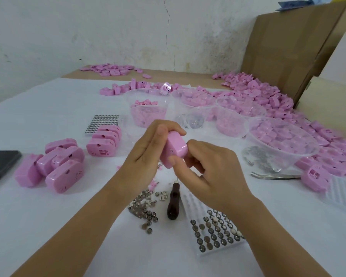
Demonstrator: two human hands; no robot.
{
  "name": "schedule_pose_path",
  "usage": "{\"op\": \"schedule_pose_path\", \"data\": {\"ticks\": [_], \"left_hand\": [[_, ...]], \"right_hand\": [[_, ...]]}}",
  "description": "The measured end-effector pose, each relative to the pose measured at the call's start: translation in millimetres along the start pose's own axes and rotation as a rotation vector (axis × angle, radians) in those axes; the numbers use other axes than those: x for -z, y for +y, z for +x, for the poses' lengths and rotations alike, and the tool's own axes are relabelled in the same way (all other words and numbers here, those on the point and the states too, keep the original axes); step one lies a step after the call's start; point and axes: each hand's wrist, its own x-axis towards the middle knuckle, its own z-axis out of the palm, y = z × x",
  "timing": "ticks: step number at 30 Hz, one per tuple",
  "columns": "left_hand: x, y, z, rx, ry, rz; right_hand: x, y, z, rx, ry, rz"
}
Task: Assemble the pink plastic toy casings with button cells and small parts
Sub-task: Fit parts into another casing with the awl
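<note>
both hands meet above the middle of the white-covered table [48,226] and share one pink casing [174,150], which is held clear of the surface and tilted on its edge. the left hand [148,148] wraps the casing's upper end, thumb over the top and fingers curled behind it. the right hand [210,168] pinches the lower near end between thumb and forefinger, its other fingers folded in (what they cover cannot be made out). right below the hands lie small metal contacts [142,200], loose button cells [150,218], a dark-handled tool [173,204] and a clear tray of button cells [214,234]. to the left sits a heap of closed casings [50,166], with a short row of casings [105,142] behind it. clear plastic bowls [282,140] of pink parts stand beyond the hands, and tweezers [274,176] lie beside the nearest bowl.
</note>
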Motion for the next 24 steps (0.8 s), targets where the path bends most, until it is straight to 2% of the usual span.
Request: {"op": "schedule_pose_path", "data": {"ticks": [3, 6, 9, 14, 24], "left_hand": [[-1, -1, 2, 0.064, 0.007, -0.137], [-4, 2, 2, 0.138, 0.174, -0.296], [-8, 3, 1, 0.182, 0.324, -0.367], [-9, 4, -1, 0.222, 0.433, -0.343], [-9, 5, 1, 0.220, 0.438, -0.255]], "right_hand": [[-4, 0, -2, 0.110, 0.095, -0.110], [-13, -5, -6, 0.192, 0.137, -0.153], [-23, -14, -10, 0.199, 0.152, -0.150], [-27, -21, -12, 0.182, 0.143, -0.215], [-25, -26, -11, 0.165, 0.093, -0.192]]}}
